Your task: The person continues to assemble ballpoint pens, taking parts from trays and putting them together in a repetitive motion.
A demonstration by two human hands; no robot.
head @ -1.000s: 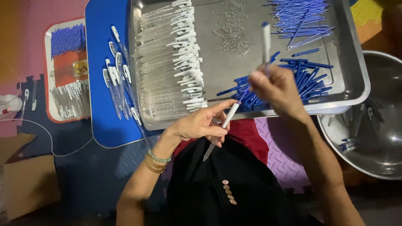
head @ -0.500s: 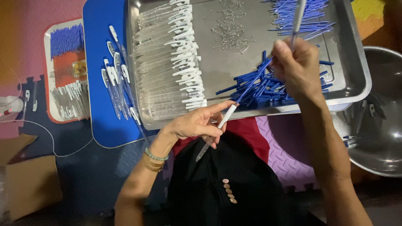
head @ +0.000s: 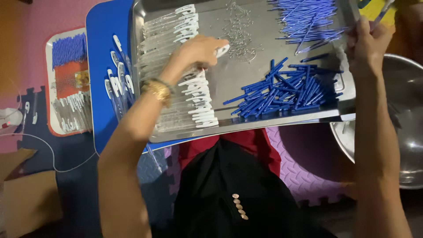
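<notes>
Both hands [head: 196, 52] [head: 368, 42] now farther up tray [head: 282, 119]

Left hand [head: 198, 50] reaching forward, fingers curled; right hand [head: 368, 44] raised, closed

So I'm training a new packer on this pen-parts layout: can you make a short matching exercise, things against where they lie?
Things:
1. springs
2. blue caps
3. clear barrels
4. bowl

Places:
A. left part of the tray
B. right of the tray
C. tray, lower right
D. tray, top middle

Pairs: 1-D, 2-C, 3-A, 4-B
</notes>
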